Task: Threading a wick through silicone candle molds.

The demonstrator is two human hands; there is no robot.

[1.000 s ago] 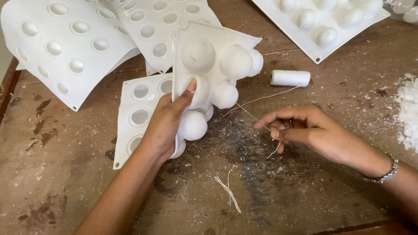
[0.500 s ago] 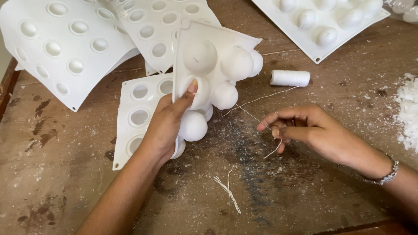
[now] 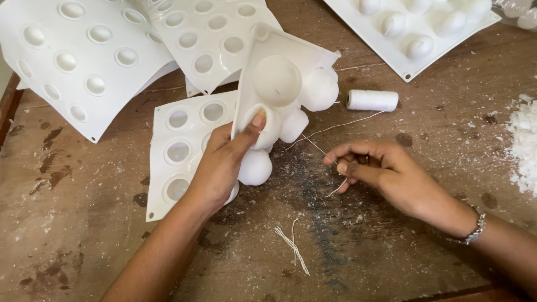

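Gripping a white mould (image 3: 291, 72) tilted up, left hand (image 3: 221, 162) clasps it; right hand (image 3: 380, 170) pinches thread (image 3: 321, 150) near spool (image 3: 372, 100).

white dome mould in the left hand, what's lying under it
Under the lifted dome mould lies a flat mould sheet with round cavities on the wooden table. The left hand covers its right edge.

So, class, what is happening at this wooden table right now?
A person's left hand holds a white mould with round domes tilted up off the wooden table. The right hand pinches a thin white string that runs to the mould. A thread spool lies beyond, cut string pieces lie nearer, and more mould sheets lie around.
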